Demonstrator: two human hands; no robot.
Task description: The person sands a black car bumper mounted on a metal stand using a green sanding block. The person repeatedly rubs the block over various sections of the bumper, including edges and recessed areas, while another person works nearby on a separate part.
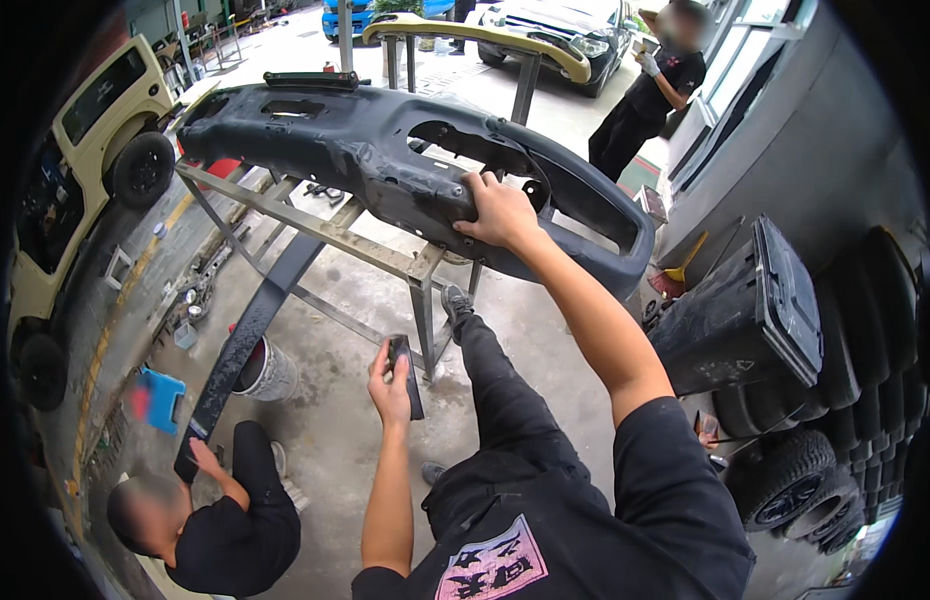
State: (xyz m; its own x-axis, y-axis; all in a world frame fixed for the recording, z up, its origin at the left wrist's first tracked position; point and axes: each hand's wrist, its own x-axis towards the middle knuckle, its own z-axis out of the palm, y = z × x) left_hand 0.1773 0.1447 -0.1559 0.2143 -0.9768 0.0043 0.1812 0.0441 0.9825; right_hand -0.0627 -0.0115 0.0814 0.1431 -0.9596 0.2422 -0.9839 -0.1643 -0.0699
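A dark car bumper (405,165) lies across a metal stand (330,232) in front of me, its surface scuffed and dusty. My right hand (500,212) grips the bumper right of its middle, with fingers bent over a raised part and the thumb apart, lower down. Lower and nearer to me, away from the bumper, my left hand (390,385) holds a dark, flat, oblong block (410,378). The fingers are wrapped about one side of that block, and its exact kind is not clear.
A crouching person (230,510) touches a long dark strip (255,325) beside a bucket (269,370) at left. Another person (655,85) stands far right. A wheeled bin (735,320) and stacked tyres (795,480) line the right. A beige vehicle (95,150) stands left.
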